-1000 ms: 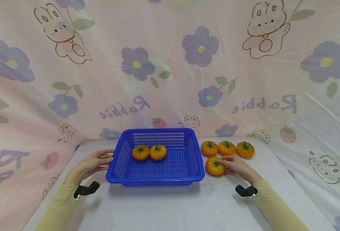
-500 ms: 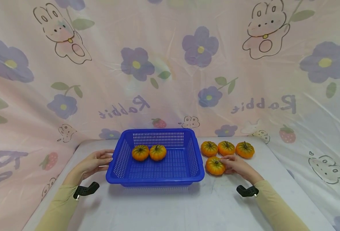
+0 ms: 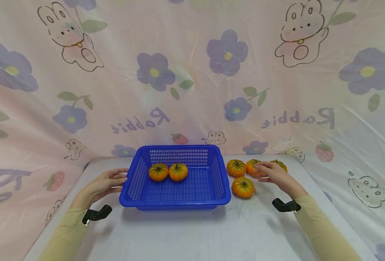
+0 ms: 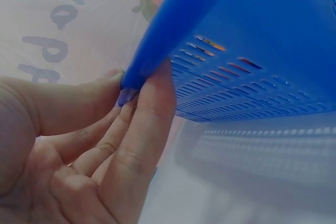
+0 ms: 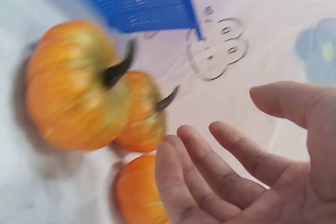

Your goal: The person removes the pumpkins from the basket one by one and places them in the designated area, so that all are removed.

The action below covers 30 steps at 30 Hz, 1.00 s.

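A blue plastic basket (image 3: 185, 197) stands on the table with two small orange pumpkins, one (image 3: 158, 172) beside the other (image 3: 178, 172), inside it. My left hand (image 3: 102, 186) pinches the basket's left rim between thumb and fingers, as the left wrist view shows closely. To the right of the basket, a pumpkin (image 3: 243, 187) sits nearest me, with three more in a row behind it. Over that row my right hand (image 3: 278, 175) hovers with spread fingers and holds nothing. It partly covers the middle pumpkin (image 3: 252, 167) and the right one (image 3: 279, 165).
The left pumpkin of the back row (image 3: 236, 168) sits close to the basket's right side. A white table (image 3: 192, 235) bears everything. Behind it hangs a curtain (image 3: 192, 90) printed with rabbits and flowers. Each wrist carries a black camera mount (image 3: 286, 205).
My right hand has let go of the near pumpkin and moved up and to the right, over the back row. That pumpkin stays in place. The left hand keeps its hold on the rim.
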Tool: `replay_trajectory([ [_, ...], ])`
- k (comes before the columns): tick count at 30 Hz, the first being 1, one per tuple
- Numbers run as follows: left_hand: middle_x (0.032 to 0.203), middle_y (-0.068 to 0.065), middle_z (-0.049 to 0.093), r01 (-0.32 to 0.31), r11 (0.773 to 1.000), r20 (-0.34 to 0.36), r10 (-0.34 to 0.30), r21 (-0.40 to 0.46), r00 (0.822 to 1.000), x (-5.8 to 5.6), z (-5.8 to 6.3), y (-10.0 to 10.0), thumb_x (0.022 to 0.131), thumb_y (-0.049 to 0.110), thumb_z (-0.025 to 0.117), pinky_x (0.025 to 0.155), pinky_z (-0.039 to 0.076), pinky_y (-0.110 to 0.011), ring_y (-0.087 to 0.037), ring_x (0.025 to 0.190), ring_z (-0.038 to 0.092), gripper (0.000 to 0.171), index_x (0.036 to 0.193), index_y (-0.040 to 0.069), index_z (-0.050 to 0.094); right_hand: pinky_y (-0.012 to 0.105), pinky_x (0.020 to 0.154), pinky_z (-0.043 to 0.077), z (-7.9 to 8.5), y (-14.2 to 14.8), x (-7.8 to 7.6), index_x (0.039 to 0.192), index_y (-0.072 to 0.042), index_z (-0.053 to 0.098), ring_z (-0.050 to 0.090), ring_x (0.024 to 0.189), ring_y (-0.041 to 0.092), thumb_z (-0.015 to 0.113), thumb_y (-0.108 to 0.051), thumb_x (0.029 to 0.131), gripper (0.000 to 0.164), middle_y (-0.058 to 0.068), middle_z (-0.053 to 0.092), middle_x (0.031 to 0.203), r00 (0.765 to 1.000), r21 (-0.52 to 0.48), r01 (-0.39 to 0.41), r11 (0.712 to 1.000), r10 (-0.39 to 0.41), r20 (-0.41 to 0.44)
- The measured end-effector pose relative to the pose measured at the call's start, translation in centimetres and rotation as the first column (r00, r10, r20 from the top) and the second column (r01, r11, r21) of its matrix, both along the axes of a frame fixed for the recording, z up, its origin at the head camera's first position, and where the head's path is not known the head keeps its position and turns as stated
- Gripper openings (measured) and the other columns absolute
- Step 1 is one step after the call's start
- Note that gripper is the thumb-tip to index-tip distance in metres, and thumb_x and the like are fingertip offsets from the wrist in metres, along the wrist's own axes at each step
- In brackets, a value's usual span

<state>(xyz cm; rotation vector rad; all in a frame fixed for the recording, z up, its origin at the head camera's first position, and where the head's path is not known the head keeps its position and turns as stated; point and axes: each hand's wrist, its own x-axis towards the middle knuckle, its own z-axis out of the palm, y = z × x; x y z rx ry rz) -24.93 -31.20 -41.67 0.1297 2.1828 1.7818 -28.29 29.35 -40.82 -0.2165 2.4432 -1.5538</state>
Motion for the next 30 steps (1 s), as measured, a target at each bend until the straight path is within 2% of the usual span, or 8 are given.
replay_trajectory([
  [7, 0.121, -0.017, 0.057, -0.005, 1.0, 0.006, 0.005, 0.003, 1.0, -0.1, 0.0, 0.1, 0.097, 0.014, 0.057, 0.087, 0.053, -0.039, -0.027, 0.103, 0.062, 0.063, 0.146, -0.007, 0.023, 0.049, 0.096, 0.045, 1.8, -1.0, -0.2, 0.137, 0.013, 0.037, 0.052, 0.114, 0.044, 0.046, -0.031, 0.102, 0.057, 0.027, 0.055, 0.123, 0.998, -0.034, -0.057, 0.998, 0.056, -0.04],
  [11, 0.121, -0.017, 0.058, -0.003, 1.0, 0.009, 0.003, 0.005, 1.0, -0.1, 0.0, 0.1, 0.097, 0.014, 0.057, 0.087, 0.053, -0.039, -0.027, 0.103, 0.062, 0.062, 0.145, -0.007, 0.024, 0.045, 0.096, 0.047, 2.7, -1.8, -0.2, 0.138, 0.012, 0.036, 0.051, 0.116, 0.042, 0.042, -0.03, 0.104, 0.055, 0.029, 0.051, 0.127, 0.995, -0.035, -0.091, 0.995, 0.089, -0.054],
  [15, 0.12, -0.017, 0.059, 0.014, 1.0, 0.001, -0.014, 0.009, 1.0, -0.1, -0.1, -0.1, 0.097, 0.015, 0.058, 0.087, 0.053, -0.039, -0.026, 0.103, 0.062, 0.063, 0.145, -0.007, 0.023, 0.044, 0.097, 0.045, 3.5, -3.0, -0.6, 0.139, 0.011, 0.036, 0.046, 0.121, 0.046, 0.043, -0.03, 0.103, 0.055, 0.033, 0.045, 0.133, 0.992, -0.071, -0.115, 0.991, 0.111, -0.059],
  [18, 0.121, -0.017, 0.058, 0.039, 0.999, -0.004, -0.039, 0.023, 0.999, -0.1, -0.1, -0.3, 0.097, 0.014, 0.057, 0.087, 0.053, -0.039, -0.025, 0.103, 0.062, 0.064, 0.146, -0.008, 0.022, 0.048, 0.099, 0.042, 4.0, -4.3, -0.9, 0.139, 0.01, 0.037, 0.043, 0.123, 0.049, 0.045, -0.028, 0.103, 0.053, 0.033, 0.045, 0.133, 0.99, -0.121, -0.131, 0.984, 0.124, -0.065],
  [22, 0.122, -0.018, 0.058, 0.06, 0.998, -0.008, -0.06, 0.034, 0.998, -0.1, -0.2, -0.5, 0.097, 0.014, 0.057, 0.087, 0.053, -0.038, -0.024, 0.105, 0.061, 0.065, 0.146, -0.009, 0.021, 0.048, 0.099, 0.042, 4.7, -6.3, -1.2, 0.136, 0.007, 0.042, 0.049, 0.12, 0.044, 0.046, -0.029, 0.102, 0.049, 0.028, 0.05, 0.13, 0.987, -0.157, -0.152, 0.976, 0.143, -0.072],
  [30, 0.124, -0.018, 0.057, 0.048, 0.998, 0.003, -0.049, 0.039, 0.999, -0.1, -0.2, -0.4, 0.096, 0.016, 0.059, 0.088, 0.052, -0.039, -0.026, 0.107, 0.061, 0.066, 0.146, -0.007, 0.021, 0.049, 0.1, 0.041, 6.0, -10.3, -1.5, 0.136, 0.0, 0.045, 0.048, 0.122, 0.043, 0.047, -0.028, 0.102, 0.044, 0.028, 0.047, 0.133, 0.979, -0.193, -0.203, 0.96, 0.196, -0.057],
])
